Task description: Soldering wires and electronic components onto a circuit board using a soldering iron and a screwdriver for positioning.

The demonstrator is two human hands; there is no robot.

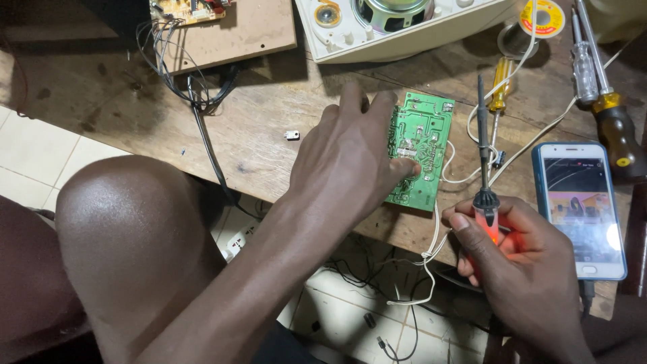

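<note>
A green circuit board (423, 138) lies solder side up near the wooden table's (269, 135) front edge. My left hand (347, 158) presses down on the board's left part, thumb on its middle. My right hand (519, 259) grips a soldering iron (483, 148) by its glowing red handle. The iron's dark shaft points away from me, just right of the board, and the tip hangs clear of the board.
A smartphone (581, 205) with a lit screen lies at the right. Screwdrivers (600, 81), a solder reel (542, 17), a white speaker housing (397, 27), and another board on a wood panel (229, 30) sit at the back. White wires (431, 263) and black cables (202, 128) hang over the edge. My knee (128, 222) is at the left.
</note>
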